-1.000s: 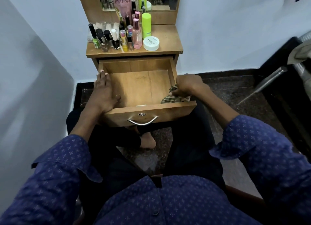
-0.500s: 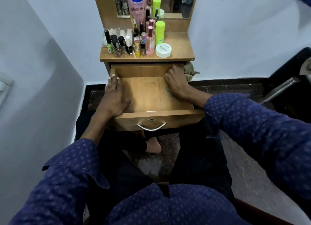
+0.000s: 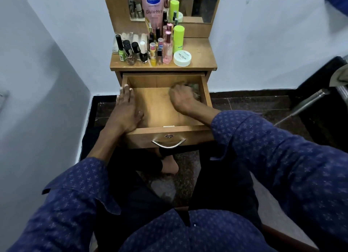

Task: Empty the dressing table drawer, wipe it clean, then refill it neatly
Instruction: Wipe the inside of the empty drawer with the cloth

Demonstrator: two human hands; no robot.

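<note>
Right grip [image 3: 183, 99] apparently bunching blurred cloth [image 3: 194, 88] inside drawer [image 3: 162, 108], left grip [image 3: 125, 108] flat on rim

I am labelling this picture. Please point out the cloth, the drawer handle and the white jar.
cloth [image 3: 194, 90], head view, bunched part beyond the right hand
drawer handle [image 3: 168, 145], head view, middle of the metal bow
white jar [image 3: 182, 58], head view, lid centre

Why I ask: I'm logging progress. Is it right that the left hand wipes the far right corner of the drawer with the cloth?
Not quite: in the head view the right hand holds the cloth there; the left hand rests on the drawer's left side.
</note>
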